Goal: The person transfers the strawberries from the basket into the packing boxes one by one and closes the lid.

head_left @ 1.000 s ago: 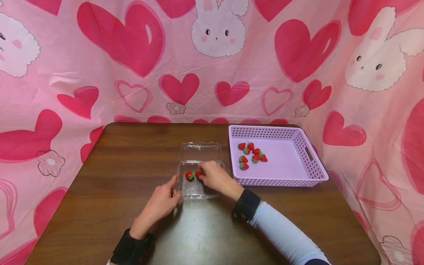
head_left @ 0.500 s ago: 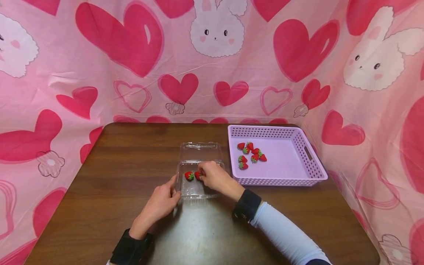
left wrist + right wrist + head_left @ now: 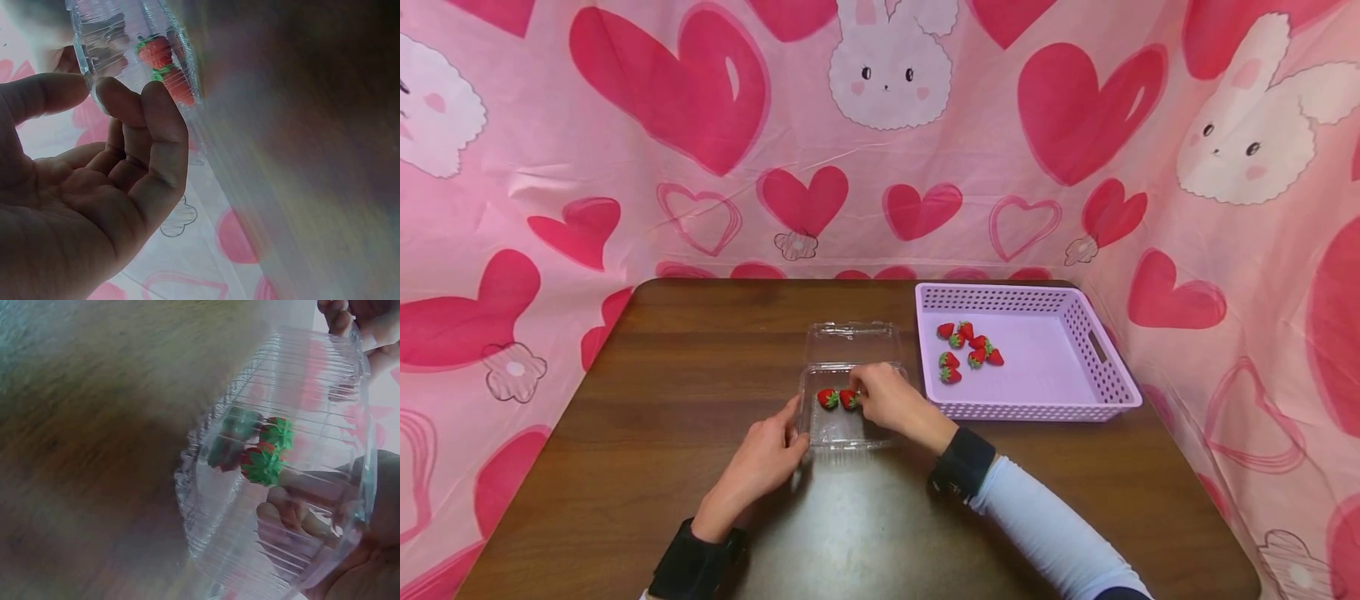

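A clear plastic clamshell container [image 3: 842,429] stands on the table, its lid [image 3: 853,342] folded back. Inside are two strawberries side by side, a left one [image 3: 827,398] and a right one [image 3: 848,399], with green leaves facing right. My left hand [image 3: 763,454] pinches the container's left front rim; thumb and fingertips meet at its wall in the left wrist view. My right hand [image 3: 891,402] reaches over the container's right side. In the right wrist view, one fingertip is right at the leaves of the nearer strawberry [image 3: 264,465], the other fingers bent beside it.
A purple perforated basket [image 3: 1037,412] stands at the back right of the brown table [image 3: 700,333]. Several strawberries [image 3: 976,358] lie in its left part. Pink cloth [image 3: 880,150] with hearts and rabbits hangs behind the table and along its sides.
My right fingers have drawn slightly back to the right from the right strawberry, so more of it and its leaves show. My left hand stays on the container's rim.
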The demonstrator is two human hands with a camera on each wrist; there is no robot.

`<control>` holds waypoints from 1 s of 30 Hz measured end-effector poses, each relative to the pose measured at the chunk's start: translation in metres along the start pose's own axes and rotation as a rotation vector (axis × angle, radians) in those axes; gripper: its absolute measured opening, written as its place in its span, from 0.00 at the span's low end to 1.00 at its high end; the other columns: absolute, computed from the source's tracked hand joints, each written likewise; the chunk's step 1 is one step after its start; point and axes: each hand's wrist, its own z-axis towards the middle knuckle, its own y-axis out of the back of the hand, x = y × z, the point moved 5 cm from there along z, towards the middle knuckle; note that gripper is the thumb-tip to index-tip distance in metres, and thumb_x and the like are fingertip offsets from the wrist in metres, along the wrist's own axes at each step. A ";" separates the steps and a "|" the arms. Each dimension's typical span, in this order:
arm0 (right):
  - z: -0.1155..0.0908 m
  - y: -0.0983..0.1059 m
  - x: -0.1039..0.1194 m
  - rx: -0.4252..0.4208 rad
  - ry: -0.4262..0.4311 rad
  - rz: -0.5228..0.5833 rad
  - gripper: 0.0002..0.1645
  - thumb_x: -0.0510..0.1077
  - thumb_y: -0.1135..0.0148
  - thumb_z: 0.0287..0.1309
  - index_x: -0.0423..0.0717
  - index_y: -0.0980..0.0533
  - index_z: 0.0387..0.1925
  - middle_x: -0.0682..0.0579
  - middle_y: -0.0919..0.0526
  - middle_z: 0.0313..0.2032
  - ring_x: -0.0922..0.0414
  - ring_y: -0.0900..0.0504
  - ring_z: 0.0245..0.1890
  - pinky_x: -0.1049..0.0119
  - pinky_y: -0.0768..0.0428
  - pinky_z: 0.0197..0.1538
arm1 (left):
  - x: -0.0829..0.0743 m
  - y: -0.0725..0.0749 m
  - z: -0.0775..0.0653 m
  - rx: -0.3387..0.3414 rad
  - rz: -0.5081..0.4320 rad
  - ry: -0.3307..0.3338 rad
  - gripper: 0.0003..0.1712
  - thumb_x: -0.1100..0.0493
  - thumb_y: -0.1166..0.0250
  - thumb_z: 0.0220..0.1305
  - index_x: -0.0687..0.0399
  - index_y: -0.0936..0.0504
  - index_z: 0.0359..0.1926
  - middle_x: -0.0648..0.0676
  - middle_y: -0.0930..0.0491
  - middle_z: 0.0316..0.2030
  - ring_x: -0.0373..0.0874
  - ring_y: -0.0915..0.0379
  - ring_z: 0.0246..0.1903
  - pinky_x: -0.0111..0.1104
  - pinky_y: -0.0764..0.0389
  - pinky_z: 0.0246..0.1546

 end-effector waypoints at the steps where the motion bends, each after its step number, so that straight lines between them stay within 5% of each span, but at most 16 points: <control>1: 0.000 0.001 0.000 -0.004 0.005 -0.002 0.08 0.29 0.31 0.56 0.44 0.16 0.33 0.56 0.19 0.26 0.56 0.19 0.30 0.62 0.21 0.34 | 0.000 0.000 0.000 0.000 -0.002 0.000 0.41 0.63 0.35 0.71 0.61 0.40 0.81 0.54 0.28 0.24 0.46 0.30 0.20 0.33 0.28 0.20; 17: -0.004 0.020 -0.003 0.032 -0.055 0.172 0.03 0.33 0.30 0.63 0.41 0.17 0.35 0.55 0.20 0.27 0.58 0.22 0.26 0.66 0.21 0.31 | 0.001 0.000 -0.001 -0.001 -0.007 -0.011 0.41 0.63 0.36 0.71 0.60 0.40 0.81 0.53 0.29 0.24 0.45 0.31 0.20 0.33 0.30 0.19; 30: -0.005 0.048 -0.007 -0.032 -0.041 0.169 0.02 0.33 0.29 0.62 0.37 0.16 0.34 0.54 0.19 0.25 0.58 0.22 0.25 0.66 0.21 0.31 | 0.002 0.000 0.001 -0.006 0.000 -0.020 0.41 0.63 0.37 0.71 0.61 0.40 0.81 0.53 0.28 0.25 0.45 0.31 0.20 0.33 0.30 0.19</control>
